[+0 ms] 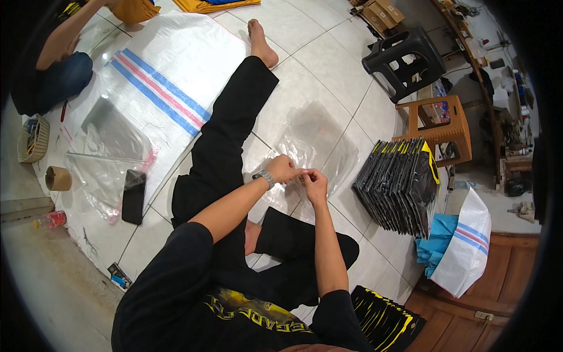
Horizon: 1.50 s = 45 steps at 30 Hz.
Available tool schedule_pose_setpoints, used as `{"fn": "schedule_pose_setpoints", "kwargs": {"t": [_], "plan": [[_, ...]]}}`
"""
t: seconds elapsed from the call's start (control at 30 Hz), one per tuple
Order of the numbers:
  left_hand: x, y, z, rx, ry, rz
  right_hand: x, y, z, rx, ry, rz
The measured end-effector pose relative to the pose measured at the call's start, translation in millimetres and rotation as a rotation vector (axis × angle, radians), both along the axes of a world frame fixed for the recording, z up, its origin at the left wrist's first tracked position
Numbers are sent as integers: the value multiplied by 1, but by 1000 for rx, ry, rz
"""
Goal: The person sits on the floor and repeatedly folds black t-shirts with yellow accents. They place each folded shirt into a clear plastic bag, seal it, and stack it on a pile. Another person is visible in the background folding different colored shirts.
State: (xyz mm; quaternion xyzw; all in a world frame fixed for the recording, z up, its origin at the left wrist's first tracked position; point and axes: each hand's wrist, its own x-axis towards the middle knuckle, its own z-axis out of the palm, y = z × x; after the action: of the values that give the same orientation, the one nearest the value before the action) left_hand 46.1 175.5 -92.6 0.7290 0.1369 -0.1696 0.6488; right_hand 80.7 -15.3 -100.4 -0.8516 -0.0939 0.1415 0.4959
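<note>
Clear plastic bags (323, 132) lie spread on the tiled floor in front of me. Over their near edge my left hand (281, 169), with a metal wristwatch at the wrist, meets my right hand (315, 182). The fingers of both hands are pinched together, seemingly at thin clear plastic; exactly what each one grips is too small to tell. Right of the bags stands a tall stack of black packed items in clear plastic (391, 187), with yellow edges. More clear bags (116, 136) rest on a white woven sack (176, 53) at the left, beside a black smartphone (133, 196).
Black and brown plastic stools (407, 64) stand at the upper right. A white sack with blue cloth (473, 242) and a black-and-yellow pile (382, 319) sit lower right. At left are a basket (34, 138), a tape roll (58, 178), a bottle (55, 219) and another person (61, 66).
</note>
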Motion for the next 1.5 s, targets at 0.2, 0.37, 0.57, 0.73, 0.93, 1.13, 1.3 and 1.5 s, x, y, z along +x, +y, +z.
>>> {"fn": "schedule_pose_setpoints", "kwargs": {"t": [0.2, 0.37, 0.57, 0.73, 0.93, 1.13, 1.3, 1.5], "plan": [[7, 6, -23, -160, -18, 44, 8, 6, 1, -13, 47, -26], [8, 12, -11, -190, 43, 42, 13, 5, -1, -6, 47, -64], [11, 15, -15, -203, -13, 32, 9, 5, 3, -53, -87, 40], [9, 15, -17, -191, -110, 63, -10, 23, 20, -178, -143, 135], [8, 33, 0, 44, -86, -23, -13, 17, 10, -330, -303, 101], [-8, 63, 5, 780, -126, 319, -15, 19, -3, -296, -344, 59], [-11, 56, 19, 683, 85, 96, -19, 23, -3, -434, -400, 113], [-5, 54, -15, 603, -88, 201, -18, 30, 3, -395, -431, 159]]}}
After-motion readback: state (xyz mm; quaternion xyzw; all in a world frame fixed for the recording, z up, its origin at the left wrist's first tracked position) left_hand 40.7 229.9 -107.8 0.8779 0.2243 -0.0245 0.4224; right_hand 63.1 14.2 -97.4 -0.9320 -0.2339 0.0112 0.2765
